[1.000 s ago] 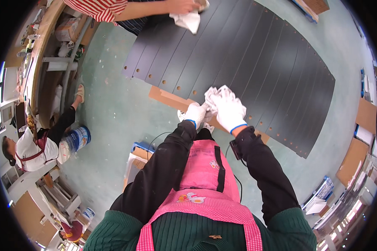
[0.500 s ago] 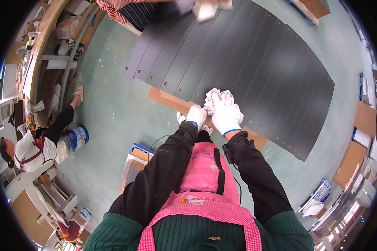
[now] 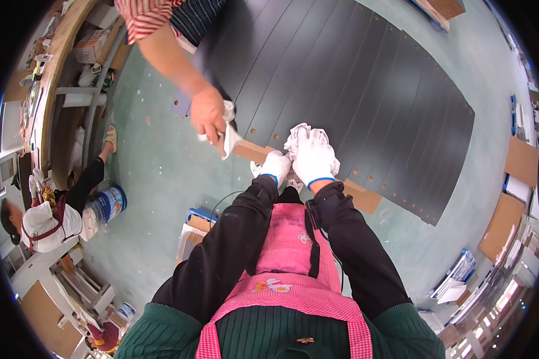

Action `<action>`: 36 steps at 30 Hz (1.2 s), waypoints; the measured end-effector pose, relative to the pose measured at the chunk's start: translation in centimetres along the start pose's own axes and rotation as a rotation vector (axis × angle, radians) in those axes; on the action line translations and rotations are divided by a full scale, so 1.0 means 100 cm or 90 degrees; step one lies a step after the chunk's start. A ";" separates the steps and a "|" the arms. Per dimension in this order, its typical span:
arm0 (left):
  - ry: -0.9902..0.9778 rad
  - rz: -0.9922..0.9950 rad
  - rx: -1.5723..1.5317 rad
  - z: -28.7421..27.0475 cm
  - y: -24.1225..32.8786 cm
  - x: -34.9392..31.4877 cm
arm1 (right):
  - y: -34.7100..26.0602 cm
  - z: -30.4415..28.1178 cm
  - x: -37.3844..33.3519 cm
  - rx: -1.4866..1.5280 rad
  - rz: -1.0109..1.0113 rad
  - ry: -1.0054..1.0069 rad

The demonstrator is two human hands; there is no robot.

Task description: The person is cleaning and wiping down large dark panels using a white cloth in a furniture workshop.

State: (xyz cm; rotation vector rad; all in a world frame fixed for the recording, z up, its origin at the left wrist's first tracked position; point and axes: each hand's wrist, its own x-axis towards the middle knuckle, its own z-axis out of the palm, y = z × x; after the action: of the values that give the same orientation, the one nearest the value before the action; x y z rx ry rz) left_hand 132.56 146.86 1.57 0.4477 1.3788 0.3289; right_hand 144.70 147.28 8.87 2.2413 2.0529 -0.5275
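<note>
At the near edge of the dark boards [image 3: 353,90], close before the person's body, two white-gloved hands with blue cuffs are working side by side. The right hand [image 3: 316,158] lies over a crumpled white cloth [image 3: 299,135], with its fingers bent and pressed on it, so that the cloth is gathered under them and bulges out at the far side. The cloth is located above the near border of the boards, about the middle of their length. Just to the left is the left hand [image 3: 276,165], its fingers drawn together; I cannot tell if they pinch the cloth, the board edge, or nothing.

The boards lie next to one another, with thin seams between them, and small round brown spots [image 3: 371,179] follow their near ends. From beneath this edge, brown cardboard [image 3: 360,196] sticks out. At the far left, a co-worker [image 3: 147,21] in a red-striped sleeve reaches over the corner of the boards, holding another white cloth [image 3: 229,140]. Farther left, a blue bucket [image 3: 111,202] stands on the green floor [image 3: 156,161], near a person in a white top [image 3: 48,221].
</note>
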 end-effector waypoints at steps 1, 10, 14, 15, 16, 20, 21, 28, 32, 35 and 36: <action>-0.007 -0.002 0.004 0.005 0.003 -0.004 | 0.004 -0.001 -0.004 -0.002 0.008 0.001; -0.033 -0.027 0.031 -0.017 0.018 -0.013 | 0.033 -0.039 0.028 0.025 -0.078 0.029; -0.021 -0.016 0.025 -0.014 0.018 -0.017 | 0.043 -0.064 0.085 0.031 0.072 0.147; -0.027 -0.007 0.024 -0.005 0.019 -0.016 | 0.049 -0.052 0.095 0.029 0.038 0.072; -0.036 0.003 0.023 0.004 0.020 -0.015 | 0.054 -0.033 0.080 -0.013 0.086 0.078; 0.013 0.119 0.040 -0.041 -0.013 0.008 | 0.002 0.020 -0.015 0.070 -0.119 0.091; 0.019 0.128 0.132 -0.031 -0.011 0.008 | 0.016 0.033 -0.043 0.079 -0.179 0.147; -0.025 0.036 0.027 -0.028 0.005 -0.013 | 0.081 -0.059 -0.029 0.216 -0.223 -0.173; -0.044 0.027 0.052 -0.005 0.016 -0.019 | 0.139 -0.077 0.029 0.119 0.119 0.221; -0.035 0.040 0.045 -0.008 0.014 -0.014 | 0.124 -0.033 0.015 0.023 0.008 0.247; -0.038 0.039 0.030 -0.009 0.013 -0.013 | 0.117 -0.012 0.001 0.065 0.093 0.165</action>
State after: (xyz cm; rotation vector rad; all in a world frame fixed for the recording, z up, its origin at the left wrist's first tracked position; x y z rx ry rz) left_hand 131.50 147.49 3.20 0.5351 1.3196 0.3308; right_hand 156.34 146.35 7.80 2.6177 1.9883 -0.3538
